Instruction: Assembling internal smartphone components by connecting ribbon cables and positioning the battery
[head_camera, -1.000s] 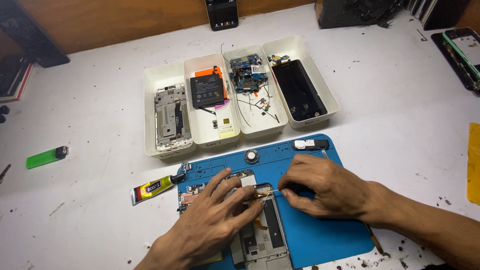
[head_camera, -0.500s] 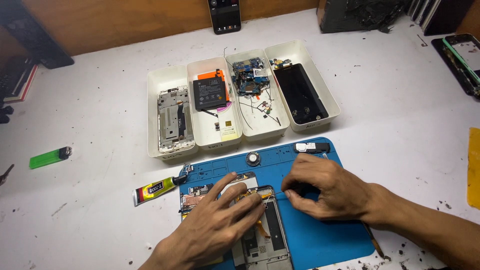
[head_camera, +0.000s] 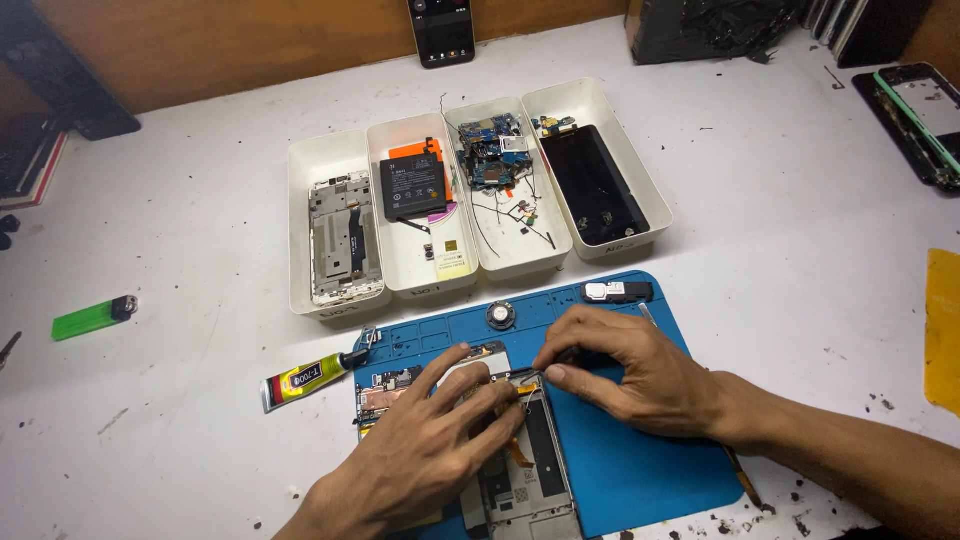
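Opened phone frame (head_camera: 530, 470) on the blue repair mat (head_camera: 640, 470), both our hands on it.

We press our left hand (head_camera: 420, 460) flat on the frame, fingers spread, gripping nothing. Our right hand (head_camera: 630, 375) pinches a small tool at the frame's top edge; the tool is mostly hidden. A glue tube (head_camera: 305, 378) lies just left of the mat, four white trays (head_camera: 300, 190) of phone parts beyond, a green lighter (head_camera: 90, 317) far left.
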